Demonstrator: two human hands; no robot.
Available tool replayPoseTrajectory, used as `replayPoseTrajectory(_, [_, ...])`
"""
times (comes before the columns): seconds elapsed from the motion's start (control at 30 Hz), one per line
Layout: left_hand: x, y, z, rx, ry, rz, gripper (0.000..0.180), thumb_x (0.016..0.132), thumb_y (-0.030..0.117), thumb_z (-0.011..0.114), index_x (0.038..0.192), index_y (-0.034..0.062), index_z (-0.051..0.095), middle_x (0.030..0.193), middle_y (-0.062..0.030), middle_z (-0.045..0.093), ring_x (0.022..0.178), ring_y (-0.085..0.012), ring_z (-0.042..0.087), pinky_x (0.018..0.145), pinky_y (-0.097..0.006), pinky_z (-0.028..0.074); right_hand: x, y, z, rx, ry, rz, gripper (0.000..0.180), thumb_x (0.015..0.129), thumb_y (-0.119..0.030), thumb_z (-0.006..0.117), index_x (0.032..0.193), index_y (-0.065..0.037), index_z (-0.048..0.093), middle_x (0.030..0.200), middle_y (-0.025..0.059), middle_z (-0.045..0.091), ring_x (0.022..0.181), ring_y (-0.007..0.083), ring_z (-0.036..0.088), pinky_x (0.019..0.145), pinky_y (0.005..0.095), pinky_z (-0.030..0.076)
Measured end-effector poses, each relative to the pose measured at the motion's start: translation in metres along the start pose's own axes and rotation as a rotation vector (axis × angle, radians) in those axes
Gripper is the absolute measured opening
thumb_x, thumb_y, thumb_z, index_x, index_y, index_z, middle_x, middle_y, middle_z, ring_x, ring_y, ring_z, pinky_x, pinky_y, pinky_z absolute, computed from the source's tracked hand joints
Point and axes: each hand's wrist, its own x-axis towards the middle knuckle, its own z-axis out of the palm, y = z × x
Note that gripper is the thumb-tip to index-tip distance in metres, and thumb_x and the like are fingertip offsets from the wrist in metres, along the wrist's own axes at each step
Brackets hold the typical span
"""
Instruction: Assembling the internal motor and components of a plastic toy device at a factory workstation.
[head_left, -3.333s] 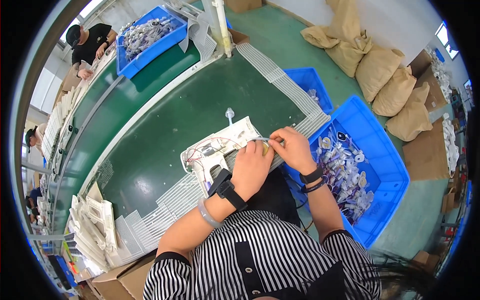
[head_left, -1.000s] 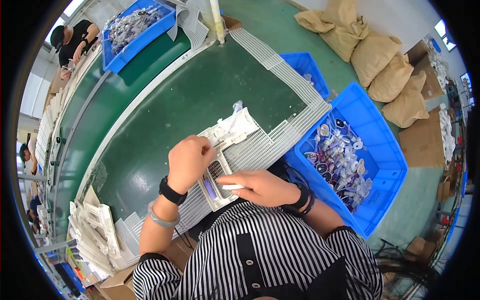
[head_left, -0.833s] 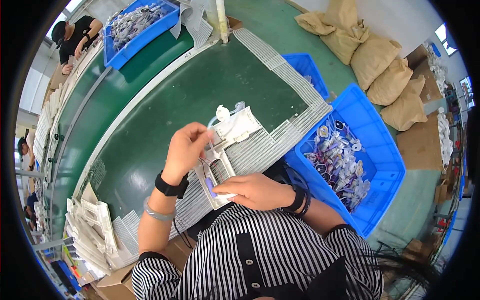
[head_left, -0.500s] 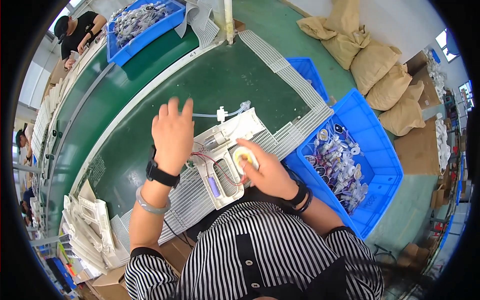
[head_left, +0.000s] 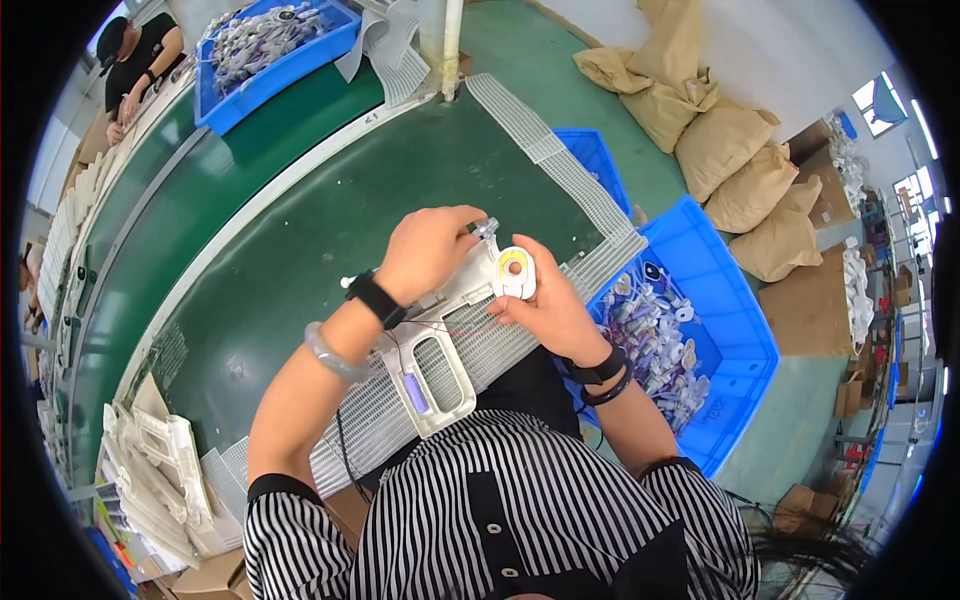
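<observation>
Both hands are busy over the desk (head_left: pixel 300 300), close together at the far end of a white plastic housing (head_left: pixel 447 411). The right hand (head_left: pixel 555 315) has it: a white rounded cap with a yellow ring (head_left: pixel 513 268), pinched between thumb and fingers, its ringed face turned up, just above the housing's right edge. Across from it comes the left hand (head_left: pixel 432 248), palm down, fingers curled at a translucent fitting (head_left: pixel 487 228); whether they have closed on it, I cannot tell. That hand also covers part of the housing.

The housing lies slantwise, partly on the green desktop and partly over pale grille matting (head_left: pixel 500 350), its near end close to the striped shirt (head_left: pixel 430 500). There's a rounded rectangular opening in that near half, and beside it, on the left, a purple cylinder (head_left: pixel 414 393) sits in its slot. Thin red wires (head_left: pixel 455 331) run across the middle toward the right hand.

Over to the right, a big blue crate (head_left: pixel 745 365) with a heap of white and purple parts (head_left: pixel 655 345). Near left, a leaning stack of white housings (head_left: pixel 150 470). Far left, a co-worker in black (head_left: pixel 150 60) bends over the line.
</observation>
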Motion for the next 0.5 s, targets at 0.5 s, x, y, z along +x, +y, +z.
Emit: replayPoseTrajectory(0.5, [-0.015, 0.023, 0.011, 0.041, -0.025, 0.096, 0.017, 0.085, 0.012, 0.071, 0.101, 0.0056, 0.070, 0.084, -0.0136, 0.071, 0.083, -0.0325, 0.068, 0.075, -0.043, 0.052, 0.019, -0.021, -0.027, -0.810, -0.200, -0.390, 0.077, 0.087, -0.004, 0.069, 0.151, 0.007, 0.027, 0.133, 0.0310, 0.054, 0.122, 0.0467, 0.056, 0.101, 0.0461, 0.048])
